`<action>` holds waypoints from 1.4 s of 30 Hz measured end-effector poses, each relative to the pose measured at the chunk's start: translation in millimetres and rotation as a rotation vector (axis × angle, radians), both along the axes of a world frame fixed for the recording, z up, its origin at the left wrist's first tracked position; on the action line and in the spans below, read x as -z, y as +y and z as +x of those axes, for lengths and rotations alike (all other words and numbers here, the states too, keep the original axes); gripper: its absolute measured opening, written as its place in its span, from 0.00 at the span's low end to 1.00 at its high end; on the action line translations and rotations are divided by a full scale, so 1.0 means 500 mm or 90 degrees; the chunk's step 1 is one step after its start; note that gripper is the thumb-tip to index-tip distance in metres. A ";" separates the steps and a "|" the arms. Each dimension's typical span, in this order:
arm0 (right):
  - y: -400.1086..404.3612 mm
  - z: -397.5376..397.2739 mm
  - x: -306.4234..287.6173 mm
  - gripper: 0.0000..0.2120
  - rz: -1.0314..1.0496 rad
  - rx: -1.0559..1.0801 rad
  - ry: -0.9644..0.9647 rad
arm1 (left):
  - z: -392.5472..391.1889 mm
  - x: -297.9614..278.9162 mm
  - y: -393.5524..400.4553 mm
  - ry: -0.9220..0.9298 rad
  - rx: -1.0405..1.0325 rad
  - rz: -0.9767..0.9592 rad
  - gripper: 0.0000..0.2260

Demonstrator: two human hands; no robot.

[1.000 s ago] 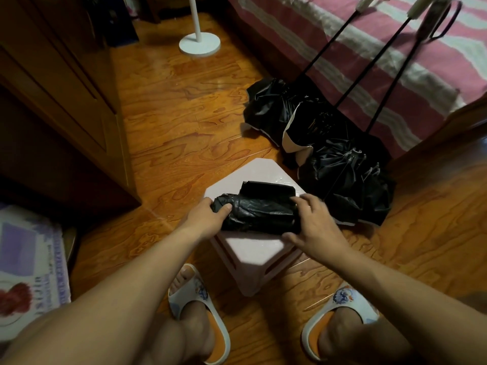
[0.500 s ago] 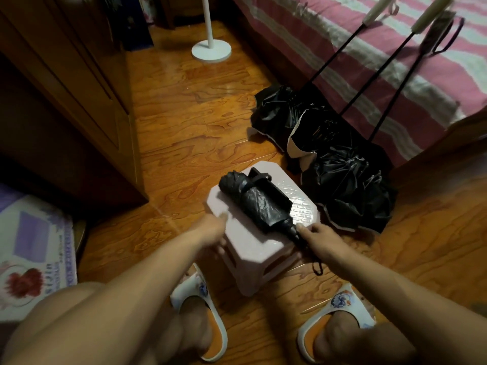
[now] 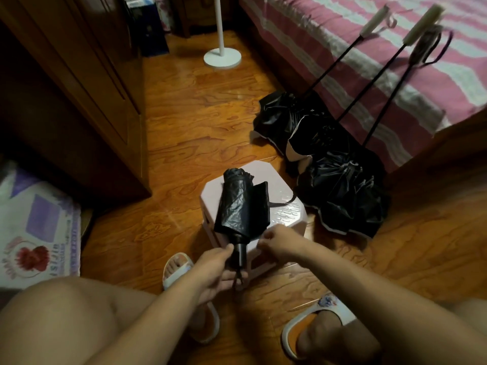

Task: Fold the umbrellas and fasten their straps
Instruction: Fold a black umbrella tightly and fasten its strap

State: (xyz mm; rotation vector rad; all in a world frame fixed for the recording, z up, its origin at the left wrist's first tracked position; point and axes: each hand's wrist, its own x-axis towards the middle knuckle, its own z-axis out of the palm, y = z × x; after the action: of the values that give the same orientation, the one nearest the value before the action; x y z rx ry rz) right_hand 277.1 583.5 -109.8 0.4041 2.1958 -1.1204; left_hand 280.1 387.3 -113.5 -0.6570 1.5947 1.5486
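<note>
Umbrella [image 3: 241,206] lies rolled on the stool [image 3: 286,214], strap [image 3: 283,202] loose. Your left hand [image 3: 220,270] grips its handle; right hand [image 3: 276,239], fingers curled, pinches fabric beside it. Next: wrap and fasten strap.

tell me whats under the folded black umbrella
A pale pink stool stands under the folded umbrella. The umbrella covers the seat's middle; the left hand grips its handle.

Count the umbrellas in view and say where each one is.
4. One rolled umbrella lies on the pink stool, handle gripped by the left hand; three unfolded umbrellas lean against the bed. More could be hidden.
</note>
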 end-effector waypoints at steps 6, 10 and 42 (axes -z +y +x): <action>0.085 -0.080 0.053 0.24 0.411 -0.105 0.339 | -0.003 -0.021 -0.029 0.078 0.059 -0.078 0.16; 0.084 -0.066 0.086 0.08 0.450 -0.218 0.464 | -0.017 -0.007 -0.056 0.154 0.065 -0.144 0.15; 0.110 -0.023 -0.143 0.05 0.186 -0.130 0.515 | -0.101 0.000 -0.101 0.521 0.575 -0.377 0.16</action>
State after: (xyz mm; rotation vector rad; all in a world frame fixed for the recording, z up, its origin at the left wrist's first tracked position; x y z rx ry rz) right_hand 265.4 638.3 -38.4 -0.2079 3.0322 -0.9404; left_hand 229.7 336.7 -113.4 0.4971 2.4916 0.6380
